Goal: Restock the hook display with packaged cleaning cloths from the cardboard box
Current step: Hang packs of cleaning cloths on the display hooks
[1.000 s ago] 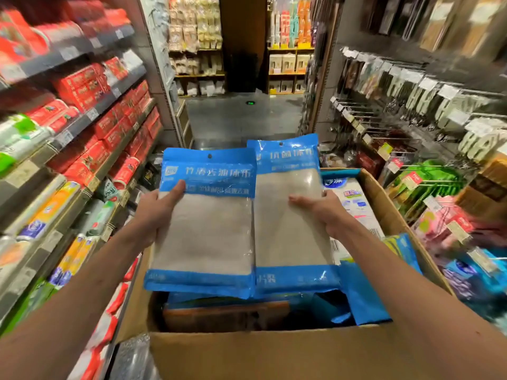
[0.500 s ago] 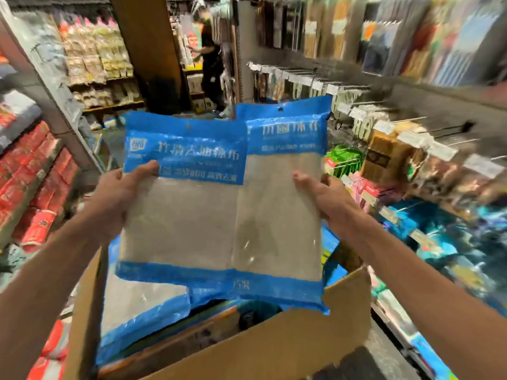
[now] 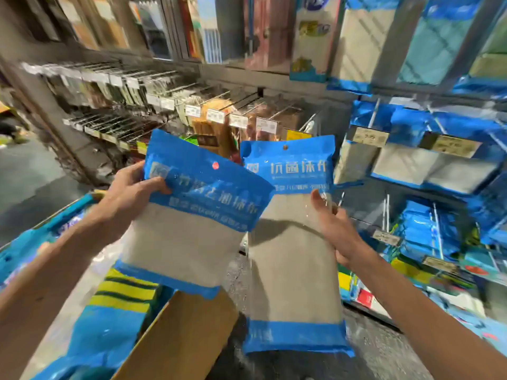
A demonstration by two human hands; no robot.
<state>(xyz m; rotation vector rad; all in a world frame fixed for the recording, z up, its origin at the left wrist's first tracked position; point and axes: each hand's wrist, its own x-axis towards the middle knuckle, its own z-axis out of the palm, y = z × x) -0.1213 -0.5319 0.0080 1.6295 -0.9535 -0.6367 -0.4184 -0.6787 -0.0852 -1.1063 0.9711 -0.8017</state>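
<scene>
I see my left hand (image 3: 129,196) with its fingers (image 3: 156,187) clenched round the upper left edge of the left pack (image 3: 192,223) of cloths, thumb lying on the blue header. My right hand (image 3: 337,231) grasps the right edge of the right pack (image 3: 293,270), just under its header. Both packs are held up between my hands, the left one tilted and overlapping the other's top corner, with the cardboard box (image 3: 181,333) below the fingers and the hook display (image 3: 411,165) of similar blue packs beyond my right fingers.
</scene>
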